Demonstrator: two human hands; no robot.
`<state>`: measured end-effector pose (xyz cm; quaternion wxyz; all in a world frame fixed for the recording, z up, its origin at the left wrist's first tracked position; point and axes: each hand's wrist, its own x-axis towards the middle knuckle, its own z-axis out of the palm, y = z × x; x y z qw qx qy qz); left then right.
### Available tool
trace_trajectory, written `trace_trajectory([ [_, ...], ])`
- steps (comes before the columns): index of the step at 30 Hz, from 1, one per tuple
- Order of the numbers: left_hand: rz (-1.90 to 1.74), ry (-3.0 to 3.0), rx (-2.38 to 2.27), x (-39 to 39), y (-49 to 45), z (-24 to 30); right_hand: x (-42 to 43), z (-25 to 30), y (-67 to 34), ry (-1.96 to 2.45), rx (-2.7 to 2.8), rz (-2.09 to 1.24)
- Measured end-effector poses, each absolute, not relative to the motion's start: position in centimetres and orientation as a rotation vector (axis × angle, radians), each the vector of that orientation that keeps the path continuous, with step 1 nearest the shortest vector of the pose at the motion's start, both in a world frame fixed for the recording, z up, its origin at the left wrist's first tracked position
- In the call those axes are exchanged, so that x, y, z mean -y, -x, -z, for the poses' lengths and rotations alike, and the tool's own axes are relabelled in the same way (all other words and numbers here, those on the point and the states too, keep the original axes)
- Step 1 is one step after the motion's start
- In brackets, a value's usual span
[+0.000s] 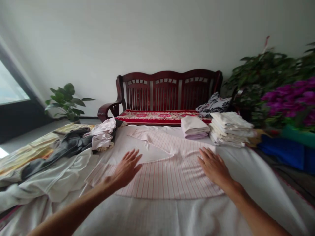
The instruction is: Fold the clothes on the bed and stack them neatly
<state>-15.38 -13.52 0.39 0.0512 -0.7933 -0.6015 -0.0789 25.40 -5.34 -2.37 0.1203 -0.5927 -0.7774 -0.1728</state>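
A pair of pale pink striped trousers (157,178) lies spread on the white sheet (147,214), its two legs pointing left and the waist end at the right. My left hand (126,168) is over the near leg, palm down with fingers spread. Over the waist end, my right hand (214,165) is likewise palm down, its fingers apart. Neither hand grips the fabric; whether the palms touch it I cannot tell. Small wrinkles show in the cloth beside my right hand.
Loose clothes (73,144) are heaped at the left. Folded beige clothing (194,126) and a stack of folded white cloths (230,127) stand at the back right. Behind is a dark wooden bench (164,95); potted plants (67,101) and purple flowers (292,98) flank it.
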Motion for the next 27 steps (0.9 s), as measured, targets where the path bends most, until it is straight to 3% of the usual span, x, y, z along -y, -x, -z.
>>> trace_trajectory([
  [7, 0.192, 2.932, 1.36, 11.3, 6.0, 0.1, 4.4, 4.7, -25.9, 1.555, 2.464, 0.542],
  [14, 0.21, 2.83, 1.544, 10.1, 11.4, 1.5, 3.5, 5.3, -30.3, 1.599, 2.492, 0.515],
  [21, 0.845, 2.358, 1.994, 4.9, 15.3, 1.6, 3.3, 5.6, -30.0, 1.636, 2.293, 0.505],
  [27, 0.702, 2.419, 1.888, -0.8, 12.9, 0.2, 3.1, 6.3, -30.3, 1.607, 2.279, 0.547],
])
